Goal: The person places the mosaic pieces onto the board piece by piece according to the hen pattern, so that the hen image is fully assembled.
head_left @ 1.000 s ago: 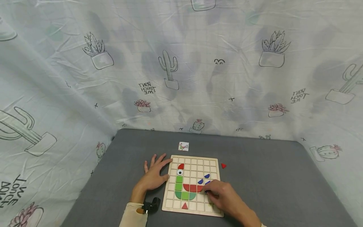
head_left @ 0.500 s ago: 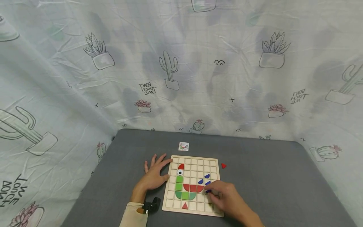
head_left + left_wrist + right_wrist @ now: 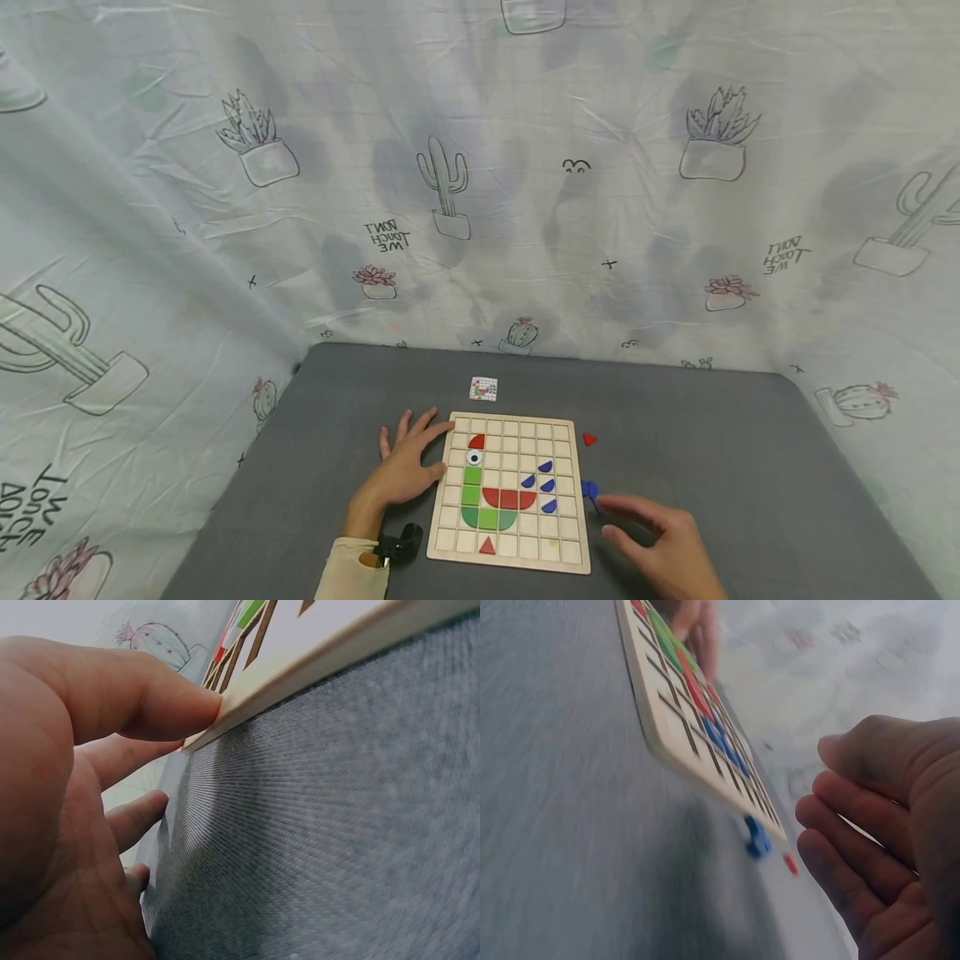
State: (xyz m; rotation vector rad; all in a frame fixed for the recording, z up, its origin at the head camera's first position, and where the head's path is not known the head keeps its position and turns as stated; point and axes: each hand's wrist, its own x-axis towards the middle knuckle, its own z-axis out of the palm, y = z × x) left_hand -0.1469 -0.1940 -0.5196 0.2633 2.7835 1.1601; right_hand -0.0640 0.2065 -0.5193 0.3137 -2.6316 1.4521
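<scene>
A square-gridded wooden board (image 3: 512,442) lies on the table with flat coloured pieces forming a bird-like figure. My left hand (image 3: 403,471) touches its left edge with thumb and index finger, the other fingers spread on the table. Several blue half-round pieces (image 3: 549,507) sit in the right-hand squares, beside a red row (image 3: 509,499). Off the board's right edge lies a small cluster of blue pieces (image 3: 590,489). My right hand (image 3: 663,537) hovers just to the right of it, fingers loosely bent and holding nothing; the right wrist view shows a gap from the blue pieces (image 3: 757,838).
A small picture card (image 3: 483,389) lies behind the board. A loose red triangle (image 3: 589,439) is off its right side, while another red triangle (image 3: 487,546) sits on the board's lower part. Printed cloth (image 3: 525,208) hangs behind the grey table (image 3: 712,442).
My right hand has let go of a blue half-round piece on the board and moved right, off the board, uncovering the loose blue pieces. My left hand has stayed in place.
</scene>
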